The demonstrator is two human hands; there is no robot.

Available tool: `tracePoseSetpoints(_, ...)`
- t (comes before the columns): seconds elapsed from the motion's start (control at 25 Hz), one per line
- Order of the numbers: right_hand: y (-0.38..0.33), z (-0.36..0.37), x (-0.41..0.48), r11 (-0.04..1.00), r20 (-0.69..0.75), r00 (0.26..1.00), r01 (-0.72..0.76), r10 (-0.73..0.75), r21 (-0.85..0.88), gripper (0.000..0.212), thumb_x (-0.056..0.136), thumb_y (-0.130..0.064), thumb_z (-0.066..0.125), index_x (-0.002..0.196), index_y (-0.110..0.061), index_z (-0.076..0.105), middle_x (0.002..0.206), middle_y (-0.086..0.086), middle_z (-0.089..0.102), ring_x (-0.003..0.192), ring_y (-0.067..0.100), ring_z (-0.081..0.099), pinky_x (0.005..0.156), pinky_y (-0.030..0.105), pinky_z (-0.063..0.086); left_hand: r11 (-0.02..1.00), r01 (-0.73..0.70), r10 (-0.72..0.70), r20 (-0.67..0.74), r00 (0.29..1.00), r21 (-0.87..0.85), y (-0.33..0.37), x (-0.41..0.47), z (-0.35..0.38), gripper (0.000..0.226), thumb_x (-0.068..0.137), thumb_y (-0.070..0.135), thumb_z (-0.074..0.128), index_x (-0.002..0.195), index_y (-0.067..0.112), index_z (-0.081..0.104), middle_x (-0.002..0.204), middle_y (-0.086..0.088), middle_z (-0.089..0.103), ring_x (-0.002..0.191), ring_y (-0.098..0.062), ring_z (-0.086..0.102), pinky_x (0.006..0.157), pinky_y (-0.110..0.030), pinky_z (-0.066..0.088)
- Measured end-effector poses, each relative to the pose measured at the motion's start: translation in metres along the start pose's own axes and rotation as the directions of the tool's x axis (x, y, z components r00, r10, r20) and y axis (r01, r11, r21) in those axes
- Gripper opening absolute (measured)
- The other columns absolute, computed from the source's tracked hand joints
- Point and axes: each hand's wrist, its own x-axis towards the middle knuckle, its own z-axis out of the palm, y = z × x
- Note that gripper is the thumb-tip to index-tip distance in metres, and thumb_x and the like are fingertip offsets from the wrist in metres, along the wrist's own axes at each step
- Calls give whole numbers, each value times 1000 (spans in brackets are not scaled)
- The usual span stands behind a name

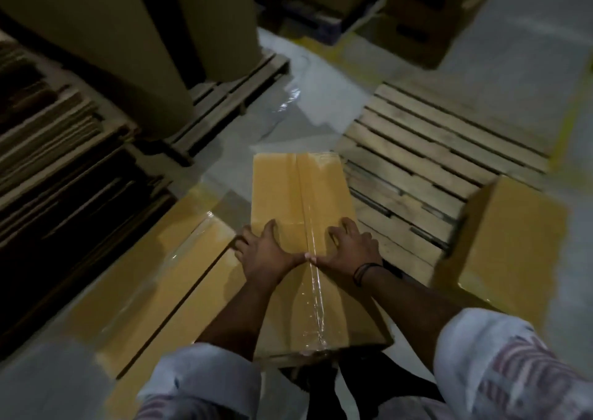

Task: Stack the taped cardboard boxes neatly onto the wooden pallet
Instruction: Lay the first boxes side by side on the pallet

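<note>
Here, the left hand [268, 251] and right hand [351, 248] are pressing on top of a long taped box [301, 188], fingers spread, thumbs meeting at its tape seam. The box is lying alongside the left edge of the wooden pallet [426, 150]. Another box [510, 236] is sitting at the pallet's near right corner.
</note>
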Motion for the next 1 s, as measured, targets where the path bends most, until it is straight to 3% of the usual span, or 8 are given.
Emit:
tracePoseSetpoints(0.24,117,-32,-30,964,-136,956,-250,261,89,98,64,-93,51,143,-36,42,162,0,17,131,42,39,108,52,36,961,-270,265,88,960,60,124,-7,47,129,45,95,68,154,39,28,156,-16,18,137,-45,29,113,-55,33)
tracePoseSetpoints(0.48,213,-34,-37,901,-165,895,-376,413,217,98,65,-94,47,144,-36,40,163,-1,13,137,42,34,111,53,33,884,-445,426,146,893,144,222,-7,101,121,52,87,75,154,39,29,156,-16,16,135,-45,29,108,-52,37)
tracePoseSetpoints(0.76,301,-42,-17,881,-109,893,-399,436,255,87,71,-89,53,136,-32,42,160,3,16,129,43,42,105,53,37,849,-468,431,190,882,244,308,-1,147,123,52,85,76,154,39,25,152,-19,21,133,-44,31,106,-53,40)
tracePoseSetpoints(1.0,358,-62,16,881,-102,898,-390,428,267,82,70,-88,53,131,-33,41,159,5,16,127,43,41,102,54,37,862,-450,405,217,888,234,373,18,166,126,53,82,79,155,37,22,152,-20,23,135,-45,31,110,-55,35)
